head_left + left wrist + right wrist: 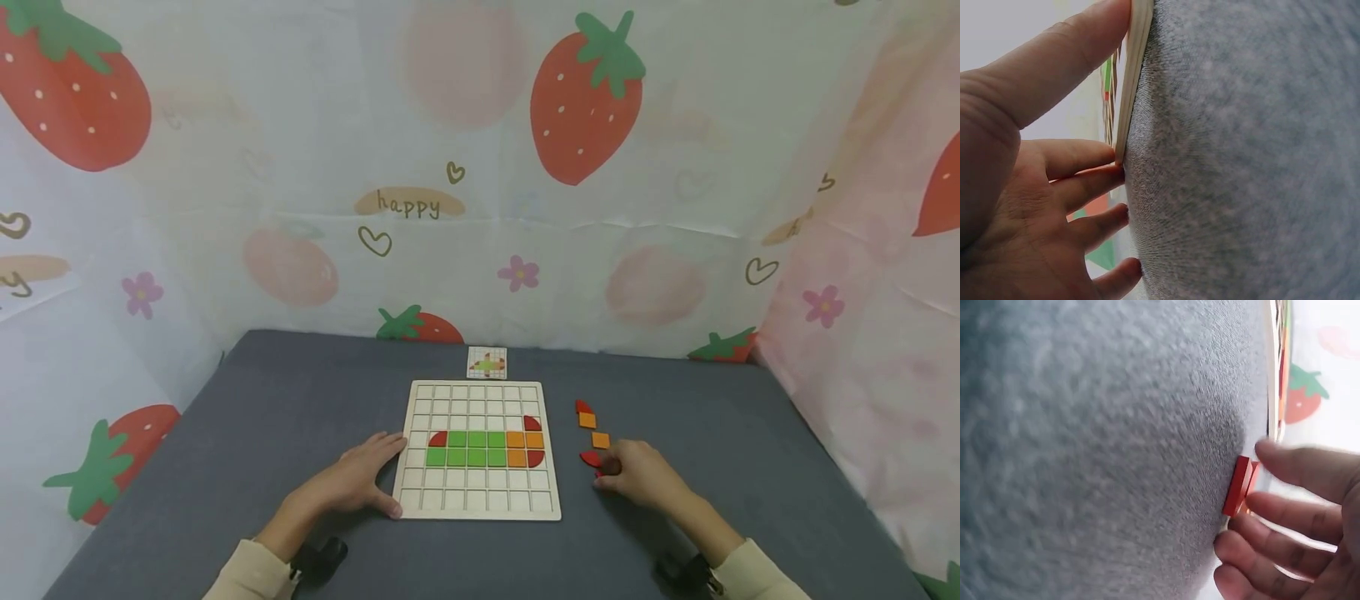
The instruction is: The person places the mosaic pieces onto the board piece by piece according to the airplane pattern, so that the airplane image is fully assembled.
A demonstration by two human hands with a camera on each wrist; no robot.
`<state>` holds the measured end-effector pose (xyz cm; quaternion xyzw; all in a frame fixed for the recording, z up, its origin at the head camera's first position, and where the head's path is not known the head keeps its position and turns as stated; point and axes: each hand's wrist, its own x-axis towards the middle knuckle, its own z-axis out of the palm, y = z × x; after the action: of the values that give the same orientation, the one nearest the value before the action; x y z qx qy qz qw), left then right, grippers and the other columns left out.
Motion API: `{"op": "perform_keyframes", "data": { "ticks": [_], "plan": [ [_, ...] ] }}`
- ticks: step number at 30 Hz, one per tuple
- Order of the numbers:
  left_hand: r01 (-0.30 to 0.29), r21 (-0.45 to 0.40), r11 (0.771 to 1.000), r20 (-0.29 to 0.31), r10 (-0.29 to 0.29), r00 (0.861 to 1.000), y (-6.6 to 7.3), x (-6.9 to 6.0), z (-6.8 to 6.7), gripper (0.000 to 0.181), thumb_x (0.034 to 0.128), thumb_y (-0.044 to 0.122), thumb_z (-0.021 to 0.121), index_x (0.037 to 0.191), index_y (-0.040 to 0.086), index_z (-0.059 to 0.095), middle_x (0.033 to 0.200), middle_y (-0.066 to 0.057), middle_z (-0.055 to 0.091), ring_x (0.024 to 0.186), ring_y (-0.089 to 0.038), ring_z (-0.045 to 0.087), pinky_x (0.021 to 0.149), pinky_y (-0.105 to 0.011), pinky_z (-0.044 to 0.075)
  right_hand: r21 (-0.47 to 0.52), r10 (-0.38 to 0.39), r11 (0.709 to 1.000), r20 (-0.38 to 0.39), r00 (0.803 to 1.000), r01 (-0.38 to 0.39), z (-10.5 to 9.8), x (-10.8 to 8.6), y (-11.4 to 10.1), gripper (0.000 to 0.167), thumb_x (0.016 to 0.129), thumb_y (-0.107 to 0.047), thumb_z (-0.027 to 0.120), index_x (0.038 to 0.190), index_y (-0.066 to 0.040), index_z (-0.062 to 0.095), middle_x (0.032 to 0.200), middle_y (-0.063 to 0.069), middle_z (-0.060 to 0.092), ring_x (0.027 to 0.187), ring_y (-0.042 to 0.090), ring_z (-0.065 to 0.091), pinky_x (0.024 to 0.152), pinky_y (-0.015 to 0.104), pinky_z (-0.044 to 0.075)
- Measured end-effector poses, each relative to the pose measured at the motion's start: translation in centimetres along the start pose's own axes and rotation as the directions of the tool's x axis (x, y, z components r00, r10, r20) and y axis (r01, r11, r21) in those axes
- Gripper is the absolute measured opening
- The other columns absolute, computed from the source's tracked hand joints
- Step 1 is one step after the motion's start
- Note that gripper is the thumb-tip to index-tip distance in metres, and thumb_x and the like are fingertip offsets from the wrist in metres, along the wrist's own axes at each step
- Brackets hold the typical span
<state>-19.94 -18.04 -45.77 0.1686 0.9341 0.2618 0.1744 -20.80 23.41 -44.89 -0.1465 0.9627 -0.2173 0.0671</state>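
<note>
A pale wooden grid board (477,510) lies mid-table, with several green squares (476,457), orange squares (516,457) and red rounded pieces (532,423) set in it. My left hand (358,474) spreads along the board's left edge; in the left wrist view its thumb (1079,47) and a finger touch that edge. To the right of the board, my right hand (643,473) is over loose red pieces (1238,486), thumb and fingertips parted around them. Whether it touches them is unclear. Another red piece (590,458) lies beside the fingertips.
Beyond the right hand lie two loose orange squares (587,421) and a red piece (582,407). A small picture card (487,363) sits behind the board. The grey tabletop (315,367) meets a strawberry-print cloth (480,275) at the back and sides.
</note>
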Motion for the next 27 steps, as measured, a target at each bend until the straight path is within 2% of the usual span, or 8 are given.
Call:
{"op": "perform_keyframes", "data": {
  "ticks": [4,9,17,27],
  "plan": [
    [-0.005,0.008,1.0,-0.003,0.005,1.0,0.07,-0.02,-0.05,0.102,0.0658,0.033,0.087,0.147,-0.003,0.038,0.154,-0.022,0.035,0.145,-0.047,0.023,0.108,-0.069,0.023,-0.007,0.023,1.0,-0.044,0.999,-0.023,0.28,-0.19,-0.05,0.017,0.075,-0.015,0.082,0.087,-0.005,0.074,0.078,0.0,0.065,0.07,0.01,0.057,0.063,0.032,0.05],
    [-0.004,0.016,1.0,-0.001,0.004,1.0,0.15,-0.05,-0.06,0.101,0.0657,0.033,0.087,0.147,-0.003,0.038,0.154,-0.022,0.035,0.145,-0.047,0.023,0.108,-0.069,0.023,-0.008,0.041,0.999,-0.052,0.998,-0.041,0.38,-0.29,-0.12,0.015,0.074,-0.016,0.083,0.082,-0.007,0.074,0.077,0.0,0.067,0.069,0.009,0.058,0.063,0.032,0.05],
    [0.005,0.018,1.0,-0.001,-0.005,1.0,0.06,0.18,-0.11,0.102,0.0657,0.033,0.088,0.147,-0.002,0.037,0.155,-0.021,0.035,0.145,-0.047,0.023,0.108,-0.069,0.023,-0.028,0.008,1.0,-0.066,0.998,-0.01,0.39,-0.35,-0.4,0.013,0.072,-0.012,0.083,0.078,-0.007,0.072,0.076,0.0,0.066,0.068,0.01,0.058,0.061,0.032,0.05],
    [-0.019,0.009,1.0,-0.013,0.019,1.0,0.17,-0.16,-0.16,0.101,0.0655,0.032,0.087,0.146,-0.004,0.038,0.154,-0.023,0.035,0.145,-0.048,0.023,0.108,-0.069,0.023,-0.044,0.0,0.999,-0.059,0.998,-0.002,0.58,-0.48,-0.54,0.011,0.072,-0.007,0.082,0.076,-0.008,0.071,0.075,0.0,0.064,0.067,0.01,0.056,0.06,0.03,0.048]
  ]
}}
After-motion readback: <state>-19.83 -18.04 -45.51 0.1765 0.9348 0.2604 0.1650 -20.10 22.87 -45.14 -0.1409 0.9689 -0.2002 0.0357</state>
